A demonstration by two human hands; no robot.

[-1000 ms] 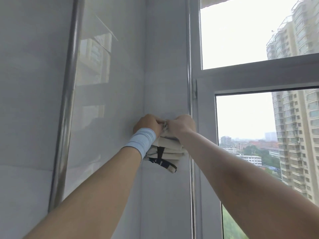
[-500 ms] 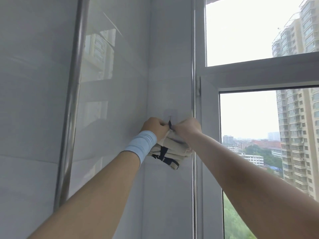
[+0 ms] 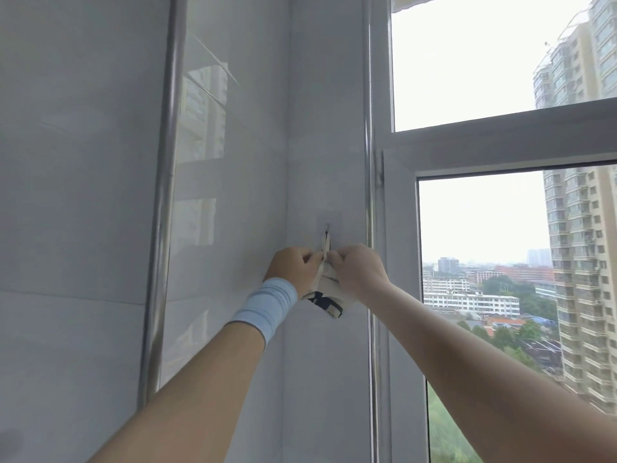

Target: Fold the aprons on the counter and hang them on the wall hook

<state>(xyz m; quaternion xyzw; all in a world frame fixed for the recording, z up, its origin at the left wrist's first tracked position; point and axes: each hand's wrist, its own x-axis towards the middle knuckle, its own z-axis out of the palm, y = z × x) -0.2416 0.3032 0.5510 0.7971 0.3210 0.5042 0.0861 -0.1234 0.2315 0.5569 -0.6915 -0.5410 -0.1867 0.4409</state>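
Observation:
A folded cream apron (image 3: 329, 300) with dark straps hangs bunched against the white tiled wall, mostly hidden behind my hands. Its thin loop (image 3: 325, 241) runs up to a small wall hook (image 3: 328, 226) on a clear adhesive pad. My left hand (image 3: 291, 266), with a light blue wristband, pinches the apron's top from the left. From the right, my right hand (image 3: 354, 269) grips the same top edge. Both fists sit just below the hook, knuckles nearly touching.
A vertical steel pipe (image 3: 163, 202) runs down the left wall. A second thin steel pipe (image 3: 368, 162) stands beside the white window frame (image 3: 397, 262) on the right. Tall buildings show through the glass.
The loop now reaches up to the hook above my hands. The apron bundle shows less below my fists than before. The view has shifted so the hands sit lower and further right.

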